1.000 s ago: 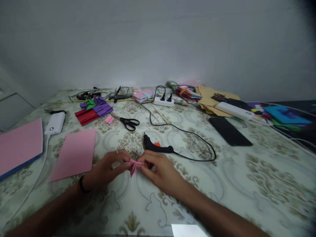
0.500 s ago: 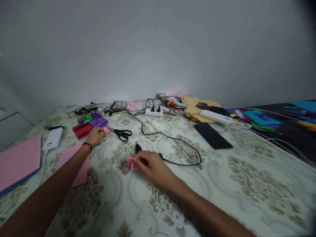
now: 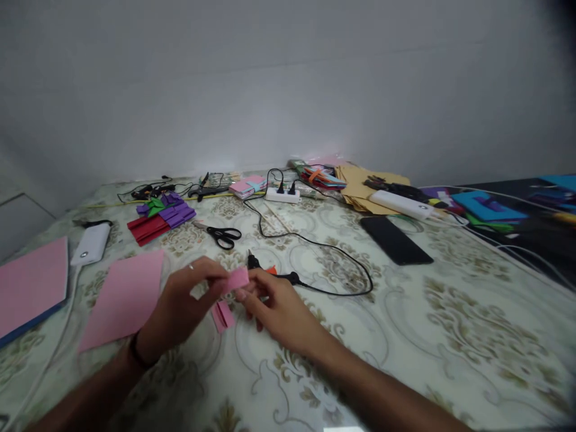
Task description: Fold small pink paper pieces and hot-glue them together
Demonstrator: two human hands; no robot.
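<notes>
My left hand (image 3: 182, 303) pinches a small pink paper piece (image 3: 236, 279) in front of me. My right hand (image 3: 281, 309) meets it there, with thumb and fingers closed at the paper's right end. Just below them a folded pink paper piece (image 3: 222, 316) lies on the patterned tablecloth (image 3: 193, 384). Behind my right hand, and partly hidden by it, is a black corded tool with an orange part (image 3: 254, 261), which looks like a glue gun. A plain pink paper sheet (image 3: 128, 294) lies left of my left hand.
Black-handled scissors (image 3: 224, 236) lie beyond my hands. Red folded paper (image 3: 147, 228) and purple folded paper (image 3: 177, 214) are at the back left. A white power strip (image 3: 282, 195) feeds a looping black cord. A black phone (image 3: 396, 240) rests to the right.
My left hand has come back from beside the scissors with a small pink piece, joining my right hand. The folded pink piece that my right hand held now lies on the cloth.
</notes>
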